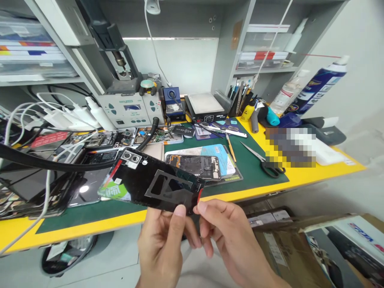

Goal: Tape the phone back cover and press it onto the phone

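Observation:
I hold a black phone back cover (144, 180) in front of me, its inner side up, with a camera cutout at its far left end and a grey adhesive patch in the middle. My left hand (163, 244) grips its near edge, thumb on top. My right hand (228, 236) pinches the cover's right end, where a small red tab shows at the fingertips. An opened phone (195, 165) with its boards exposed lies on the green mat (249, 168) behind the cover.
The yellow-edged bench (315, 172) carries scissors (265, 162), a pencil, tweezers, a soldering station (129, 108), a hot plate (205, 106), white cables and stacked phones at left. Spray can and bottles stand at right. A cardboard box (303, 248) sits near my right hand.

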Demonstrator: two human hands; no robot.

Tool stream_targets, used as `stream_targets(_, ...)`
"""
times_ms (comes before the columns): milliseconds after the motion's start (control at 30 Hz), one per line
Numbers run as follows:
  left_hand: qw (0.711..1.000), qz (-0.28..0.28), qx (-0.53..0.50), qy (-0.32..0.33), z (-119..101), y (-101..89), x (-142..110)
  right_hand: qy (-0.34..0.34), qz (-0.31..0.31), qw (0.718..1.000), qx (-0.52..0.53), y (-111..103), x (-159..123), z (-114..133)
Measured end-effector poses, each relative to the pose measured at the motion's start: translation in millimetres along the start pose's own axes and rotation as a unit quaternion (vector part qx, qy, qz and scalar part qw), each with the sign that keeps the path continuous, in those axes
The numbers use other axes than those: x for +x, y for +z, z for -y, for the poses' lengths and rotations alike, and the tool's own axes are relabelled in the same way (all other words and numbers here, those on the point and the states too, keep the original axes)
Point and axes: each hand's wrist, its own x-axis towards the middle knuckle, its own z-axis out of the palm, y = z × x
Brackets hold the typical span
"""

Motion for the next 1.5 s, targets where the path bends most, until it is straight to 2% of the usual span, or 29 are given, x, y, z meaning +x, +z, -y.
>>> stream_targets(400,1.000,0.008,-0.009,0.003,0.3,2.2,-0.2,0.008,-0.016,1.000,-0.006,2.8,2.1,1.8)
stream_targets(867,1.000,-0.013,-0.001,0.010,0.2,3.6,-2.2,0.014,-0.013,1.000,0.004,3.3,2.7,2.7)
stream_targets(1167,0.999,-0.013,0.036,0.028,2.9,3.9,-7.6,0.023,-0.019,1.000,-0.006,2.7,3.9,3.1)
stream_targets(1500,0.996,-0.039,0.084,0.004,2.6,-1.1,-8.9,0.030,-0.016,0.999,-0.017,0.0,3.8,3.0)
